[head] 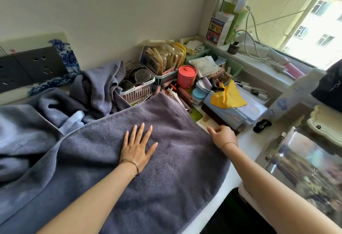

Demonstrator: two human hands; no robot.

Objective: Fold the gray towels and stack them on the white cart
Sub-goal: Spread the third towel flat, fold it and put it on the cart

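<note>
A large gray towel (166, 174) lies spread flat over the white surface (246, 141) in front of me. My left hand (137, 145) presses flat on its middle with fingers straight and spread. At the towel's right edge, my right hand (223, 134) pinches the hem with curled fingers. More gray towels (46, 115) lie crumpled in a heap at the left and back, one draped up against the wall (103, 83).
Behind the towel stands clutter: a basket of glasses (137, 85), a pink tin (187, 76), a blue tissue box (238, 108) with a yellow cloth (228, 95), a white bottle (296, 93). A shiny metal tray (303, 163) sits at the right. Windowsill with cables at back right.
</note>
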